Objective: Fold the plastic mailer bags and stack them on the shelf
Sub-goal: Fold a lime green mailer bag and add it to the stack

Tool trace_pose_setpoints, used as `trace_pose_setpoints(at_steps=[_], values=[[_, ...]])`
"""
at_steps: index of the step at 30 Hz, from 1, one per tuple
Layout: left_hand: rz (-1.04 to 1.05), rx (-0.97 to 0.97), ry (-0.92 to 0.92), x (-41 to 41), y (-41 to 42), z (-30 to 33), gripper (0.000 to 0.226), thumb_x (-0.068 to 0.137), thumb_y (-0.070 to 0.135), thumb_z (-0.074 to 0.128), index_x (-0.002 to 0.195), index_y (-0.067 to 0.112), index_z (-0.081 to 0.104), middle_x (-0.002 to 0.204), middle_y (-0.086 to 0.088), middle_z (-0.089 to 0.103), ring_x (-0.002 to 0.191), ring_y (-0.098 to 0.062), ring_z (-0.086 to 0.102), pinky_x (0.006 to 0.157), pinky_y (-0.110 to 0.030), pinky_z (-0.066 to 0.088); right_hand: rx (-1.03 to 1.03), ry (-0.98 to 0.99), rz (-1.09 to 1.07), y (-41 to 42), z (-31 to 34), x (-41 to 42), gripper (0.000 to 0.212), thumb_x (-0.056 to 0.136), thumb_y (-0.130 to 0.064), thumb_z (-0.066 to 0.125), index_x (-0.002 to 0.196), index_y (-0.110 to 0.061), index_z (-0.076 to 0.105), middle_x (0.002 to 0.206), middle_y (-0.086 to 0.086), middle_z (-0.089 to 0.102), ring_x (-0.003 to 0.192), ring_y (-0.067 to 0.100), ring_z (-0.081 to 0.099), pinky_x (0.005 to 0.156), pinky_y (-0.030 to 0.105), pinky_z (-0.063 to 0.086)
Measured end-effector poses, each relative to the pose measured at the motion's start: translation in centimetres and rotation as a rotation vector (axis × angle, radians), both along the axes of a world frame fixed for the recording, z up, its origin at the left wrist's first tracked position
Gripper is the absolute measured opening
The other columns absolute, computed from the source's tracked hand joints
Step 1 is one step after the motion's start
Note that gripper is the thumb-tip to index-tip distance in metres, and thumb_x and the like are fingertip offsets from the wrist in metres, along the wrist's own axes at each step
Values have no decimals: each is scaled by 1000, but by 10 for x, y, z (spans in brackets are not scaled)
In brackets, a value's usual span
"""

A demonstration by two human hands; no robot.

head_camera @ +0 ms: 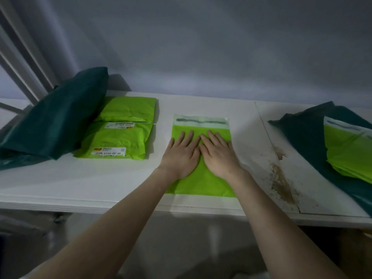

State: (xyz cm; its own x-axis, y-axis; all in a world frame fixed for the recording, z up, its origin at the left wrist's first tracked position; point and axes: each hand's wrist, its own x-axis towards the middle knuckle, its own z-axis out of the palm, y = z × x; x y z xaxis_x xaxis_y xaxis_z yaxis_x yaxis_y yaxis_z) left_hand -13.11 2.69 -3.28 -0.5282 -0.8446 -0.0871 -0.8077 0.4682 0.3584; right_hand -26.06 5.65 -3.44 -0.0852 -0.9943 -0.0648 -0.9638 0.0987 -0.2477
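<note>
Head view: both hands, left [179, 156] and right [218, 154], press flat, fingers straight, on the green mailer [203, 183].

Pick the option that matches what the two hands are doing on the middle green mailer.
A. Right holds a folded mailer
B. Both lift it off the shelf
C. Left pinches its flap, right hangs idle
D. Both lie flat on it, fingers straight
D: the left hand and right hand press side by side, fingers straight, on the mailer, which lies flat on the shelf.
</note>
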Motion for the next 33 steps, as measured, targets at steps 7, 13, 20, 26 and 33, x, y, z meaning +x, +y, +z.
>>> trace_pose_setpoints(at_steps=[7, 13, 20, 26, 33], values=[[120, 57, 100, 0, 0, 2, 63, 98, 39, 33, 150, 13, 9, 157, -17, -7, 146, -26, -10, 117, -36, -4, -11, -59, -126, 5, 3, 0, 61, 98, -41, 34, 151, -18, 11, 155, 27, 2, 145, 37, 1, 117, 40, 4], [222, 113, 459, 10, -3, 20, 58, 91, 24, 53, 143, 14, 30, 155, -10, 13, 143, -24, 18, 116, -31, 16, -161, -279, -215, 6, 23, -12, 60, 94, -26, 51, 146, -10, 27, 152, 22, 21, 141, 34, 19, 114, 34, 16], [433, 248, 590, 22, -11, 33, 50, 87, 14, 60, 132, 15, 40, 123, -12, 49, 108, -30, 55, 87, -35, 46, -67, -421, -402, 12, 35, -34, 58, 81, -12, 58, 135, -9, 36, 127, 21, 48, 120, 37, 45, 98, 38, 38], [581, 430, 883, 26, -14, 30, 47, 81, -3, 62, 122, 11, 43, 108, -4, 44, 88, -17, 50, 73, -28, 43, -67, -530, -466, 13, 32, -35, 66, 79, 1, 53, 137, -14, 25, 123, 18, 46, 109, 34, 50, 76, 28, 38], [681, 490, 952, 26, -21, 29, 55, 78, -6, 65, 127, 7, 43, 110, -8, 47, 96, -21, 50, 83, -30, 46, -127, -664, -576, 11, 31, -41, 60, 81, 2, 53, 135, -10, 29, 100, 13, 55, 76, 20, 53, 52, 23, 37]])
